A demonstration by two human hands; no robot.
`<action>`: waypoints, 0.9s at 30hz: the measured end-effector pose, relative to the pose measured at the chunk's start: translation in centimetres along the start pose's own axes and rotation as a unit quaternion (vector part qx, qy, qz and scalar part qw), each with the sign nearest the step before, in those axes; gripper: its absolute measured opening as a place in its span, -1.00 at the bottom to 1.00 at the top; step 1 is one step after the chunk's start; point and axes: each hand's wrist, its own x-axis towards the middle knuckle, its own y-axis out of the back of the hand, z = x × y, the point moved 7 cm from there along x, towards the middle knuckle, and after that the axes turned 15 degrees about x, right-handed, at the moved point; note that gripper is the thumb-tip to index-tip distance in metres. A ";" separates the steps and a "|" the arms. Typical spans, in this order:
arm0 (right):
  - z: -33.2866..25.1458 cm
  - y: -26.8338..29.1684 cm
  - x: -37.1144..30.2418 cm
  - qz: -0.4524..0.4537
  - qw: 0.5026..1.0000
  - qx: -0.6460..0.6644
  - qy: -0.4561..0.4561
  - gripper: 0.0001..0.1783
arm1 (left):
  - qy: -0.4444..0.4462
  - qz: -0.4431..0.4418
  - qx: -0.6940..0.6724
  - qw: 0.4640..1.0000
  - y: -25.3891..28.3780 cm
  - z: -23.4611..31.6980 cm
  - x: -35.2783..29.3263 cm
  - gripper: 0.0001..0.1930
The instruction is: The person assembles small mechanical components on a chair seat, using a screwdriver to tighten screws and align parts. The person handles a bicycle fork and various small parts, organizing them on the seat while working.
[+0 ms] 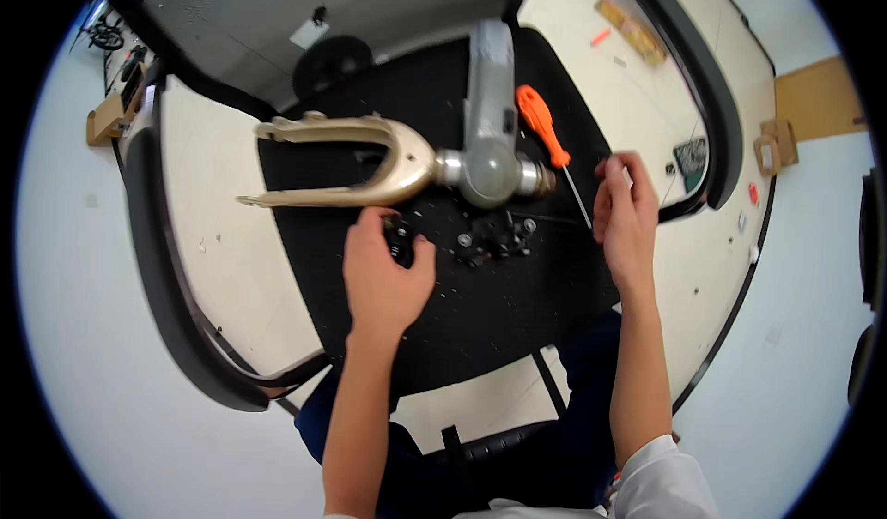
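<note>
A gold bicycle fork [407, 163] lies on a black chair seat [453, 334], its two legs pointing left. Its steerer end passes through a grey tube joint [490, 173], which is part of a grey frame piece reaching away from me. Just below the fork, my left hand [388, 274] curls its thumb and fingers round a small black round part [399, 242]. My right hand [628, 214] hovers at the seat's right edge, fingers bent in; whatever they pinch is too small to name. Beside it lies an orange-handled screwdriver [543, 122], its shaft pointing toward me.
Several small black and metal parts [499, 240] lie in a loose pile between my hands. Padded armrests [180, 288] flank the seat, and a mesh backrest [407, 6] rises behind. Cardboard boxes [776, 145] and scattered bits sit on the floor at right.
</note>
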 end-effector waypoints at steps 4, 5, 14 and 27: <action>0.0 -0.8 0.2 -0.024 0.995 -0.075 0.068 -0.76 | -0.101 0.098 0.191 0.971 2.5 2.7 -0.8 -0.58; 0.1 -0.5 0.2 -0.036 0.996 -0.065 0.048 -0.76 | -0.120 0.128 0.202 0.964 2.5 3.6 -1.1 -0.58; 0.3 -1.2 -0.8 -0.128 0.989 -0.070 -0.025 -0.77 | -0.249 0.024 0.120 0.961 -3.2 9.1 -2.2 -0.48; -0.5 -6.6 -4.6 -0.194 0.978 -0.066 -0.036 -0.82 | -0.224 -0.010 -0.034 0.974 -0.7 5.9 -1.7 -0.63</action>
